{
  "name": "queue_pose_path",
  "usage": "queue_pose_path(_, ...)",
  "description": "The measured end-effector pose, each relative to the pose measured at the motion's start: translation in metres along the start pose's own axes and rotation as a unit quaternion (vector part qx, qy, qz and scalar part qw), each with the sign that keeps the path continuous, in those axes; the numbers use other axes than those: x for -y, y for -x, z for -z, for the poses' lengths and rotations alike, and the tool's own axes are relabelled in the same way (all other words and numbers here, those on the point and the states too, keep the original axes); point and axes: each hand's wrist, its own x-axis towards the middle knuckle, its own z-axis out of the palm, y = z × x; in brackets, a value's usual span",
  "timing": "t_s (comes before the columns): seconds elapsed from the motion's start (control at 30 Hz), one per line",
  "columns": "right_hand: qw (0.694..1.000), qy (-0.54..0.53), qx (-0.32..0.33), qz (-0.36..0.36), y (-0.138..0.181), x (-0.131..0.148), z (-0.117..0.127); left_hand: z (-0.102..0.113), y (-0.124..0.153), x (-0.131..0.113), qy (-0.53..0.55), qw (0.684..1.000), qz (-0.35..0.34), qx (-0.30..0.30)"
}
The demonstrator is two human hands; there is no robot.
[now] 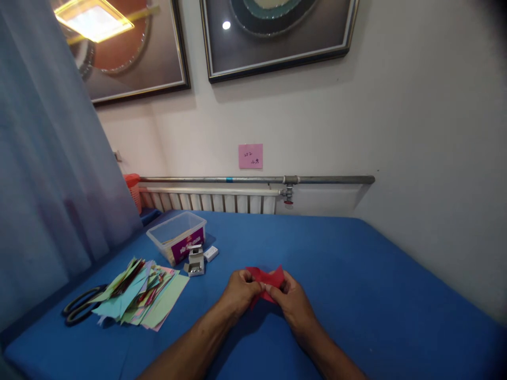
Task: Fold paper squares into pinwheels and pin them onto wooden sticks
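Observation:
A piece of red paper (272, 276), with raised pointed corners, is held between my two hands above the blue table. My left hand (240, 291) pinches it from the left, thumb near the paper's middle. From the right, my right hand (291, 300) grips it with thumb and fingers closed. Both thumb tips meet close together at the paper's centre. The fingers behind the paper are partly hidden, and whether anything small sits between the thumbs I cannot tell.
On the blue table (336, 274), left of my hands, lie a pile of coloured paper pieces (166, 301) and black-handled scissors (81, 306). Behind them stand a clear plastic tub (158, 237), an open small box (195, 264) with shiny metal bits and a white box (211, 254).

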Motion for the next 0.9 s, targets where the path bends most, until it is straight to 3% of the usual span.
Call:
queue_pose_path(0.53,0.999,-0.023,0.005,-0.042,-0.001,-0.006,0.002,-0.001,-0.002,0.002,-0.019,1.000,0.006,-0.014)
queue_pose_path(0.73,0.999,-0.012,-0.004,-0.045,-0.002,-0.006,0.007,0.000,-0.002,0.001,-0.012,1.000,-0.003,0.018)
queue_pose_path(0.83,0.999,-0.012,-0.010,-0.046,-0.003,-0.007,0.011,0.013,-0.003,-0.012,-0.084,0.995,-0.050,0.008)
queue_pose_path(0.9,0.999,-0.018,-0.015,-0.050,-0.002,-0.007,0.012,0.031,-0.003,-0.029,-0.219,0.969,-0.101,-0.051)
